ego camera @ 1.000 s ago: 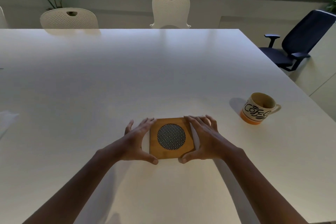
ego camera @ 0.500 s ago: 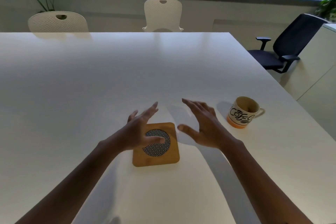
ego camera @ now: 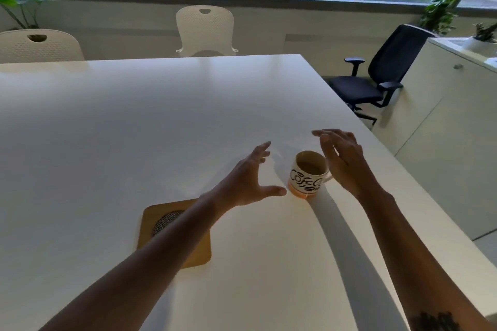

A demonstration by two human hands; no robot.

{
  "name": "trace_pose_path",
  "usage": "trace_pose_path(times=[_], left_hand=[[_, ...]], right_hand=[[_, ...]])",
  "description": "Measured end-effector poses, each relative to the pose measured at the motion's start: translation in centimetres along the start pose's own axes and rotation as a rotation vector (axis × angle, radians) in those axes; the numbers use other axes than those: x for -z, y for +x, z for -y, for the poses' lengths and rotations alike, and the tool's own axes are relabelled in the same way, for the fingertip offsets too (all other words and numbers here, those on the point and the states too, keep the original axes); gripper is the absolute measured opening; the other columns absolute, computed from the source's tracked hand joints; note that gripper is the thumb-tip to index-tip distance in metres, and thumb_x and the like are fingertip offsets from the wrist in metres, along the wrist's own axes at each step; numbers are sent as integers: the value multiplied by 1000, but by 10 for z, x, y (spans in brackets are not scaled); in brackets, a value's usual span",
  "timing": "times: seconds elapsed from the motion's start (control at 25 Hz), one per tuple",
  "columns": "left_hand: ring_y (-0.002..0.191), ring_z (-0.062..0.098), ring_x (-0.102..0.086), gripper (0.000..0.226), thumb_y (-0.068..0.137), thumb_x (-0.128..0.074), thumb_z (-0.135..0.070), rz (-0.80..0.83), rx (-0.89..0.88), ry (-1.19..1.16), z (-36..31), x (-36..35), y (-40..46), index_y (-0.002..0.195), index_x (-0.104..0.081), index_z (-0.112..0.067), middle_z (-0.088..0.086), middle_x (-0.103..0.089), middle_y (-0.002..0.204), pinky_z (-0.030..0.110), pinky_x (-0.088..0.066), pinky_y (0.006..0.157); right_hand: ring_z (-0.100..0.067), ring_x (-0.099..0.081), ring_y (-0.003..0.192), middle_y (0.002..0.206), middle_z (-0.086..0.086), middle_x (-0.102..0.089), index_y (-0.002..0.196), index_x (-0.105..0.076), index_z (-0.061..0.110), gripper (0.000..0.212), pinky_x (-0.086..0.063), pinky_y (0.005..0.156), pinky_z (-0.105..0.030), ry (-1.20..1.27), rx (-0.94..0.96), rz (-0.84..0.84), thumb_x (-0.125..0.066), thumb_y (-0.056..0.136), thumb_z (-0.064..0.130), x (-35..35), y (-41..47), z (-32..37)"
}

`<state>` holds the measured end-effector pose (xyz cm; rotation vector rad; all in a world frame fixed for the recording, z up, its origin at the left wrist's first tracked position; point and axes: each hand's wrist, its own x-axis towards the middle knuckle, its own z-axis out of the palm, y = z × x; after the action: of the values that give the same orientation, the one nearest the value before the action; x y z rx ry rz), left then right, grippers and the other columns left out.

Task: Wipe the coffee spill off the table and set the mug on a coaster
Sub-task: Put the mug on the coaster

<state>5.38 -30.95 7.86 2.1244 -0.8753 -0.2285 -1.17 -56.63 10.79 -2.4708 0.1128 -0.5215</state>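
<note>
A wide white table (ego camera: 134, 121) fills the view, its far half bare and its right edge running close past the mug. A square wooden coaster (ego camera: 153, 223) lies flat near the person, partly under the left forearm. The 2 hands, left hand (ego camera: 248, 181) and right hand (ego camera: 345, 162), flank the mug (ego camera: 308, 173) with fingers spread, gripping nothing. The mug stands upright on the table, apart from the coaster.

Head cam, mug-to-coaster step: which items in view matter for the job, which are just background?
Job items:
mug, upright on the table
coaster, partly under the left forearm
left hand and right hand, both open, either side of the mug

Background:
white chairs
black office chair
cabinet
plants
</note>
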Motion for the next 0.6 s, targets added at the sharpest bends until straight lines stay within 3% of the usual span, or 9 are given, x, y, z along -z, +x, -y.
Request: trace_pose_path(times=[0.08, 0.2, 0.36, 0.44, 0.6], left_hand=[[149, 25, -48, 117, 75, -91, -47, 3, 4, -8, -7, -23, 13, 167, -23, -21, 7, -43, 167, 28, -45, 107], [149, 22, -49, 115, 76, -91, -47, -18, 10, -44, -14, -52, 25, 166, -25, -20, 4, -43, 167, 23, -45, 104], [138, 17, -57, 104, 77, -93, -38, -77, -28, -101, -20, -74, 34, 160, -35, -15, 4, -56, 155, 0, -46, 90], [130, 16, -62, 100, 76, -95, -34, -123, -35, -126, -20, -78, 37, 156, -41, -11, 5, -61, 148, 0, -48, 89], [118, 13, -65, 89, 76, -94, -32, -192, -18, -148, -18, -84, 42, 149, -49, -10, 4, -66, 141, 1, -50, 85]], right_hand=[[-30, -51, 142, 149, -10, -65, 143, -66, 14, 50, -45, 114, -60, 74, -86, 37, -34, 115, 41, 5, -5, -23], [-29, -62, 134, 145, -12, -68, 143, -66, 11, 39, -53, 111, -47, 218, -199, 106, -43, 117, 28, 3, -15, -49], [-20, -72, 108, 125, -5, -74, 135, -69, 16, 30, -61, 80, -24, 350, -257, 177, -50, 114, 24, -6, -28, -67], [-9, -74, 94, 113, -2, -76, 128, -71, 19, 24, -60, 71, -17, 382, -235, 164, -51, 114, 23, -11, -32, -69], [-1, -75, 82, 102, -3, -79, 124, -74, 13, 23, -61, 73, -18, 451, -197, 115, -54, 113, 15, -16, -35, -72]])
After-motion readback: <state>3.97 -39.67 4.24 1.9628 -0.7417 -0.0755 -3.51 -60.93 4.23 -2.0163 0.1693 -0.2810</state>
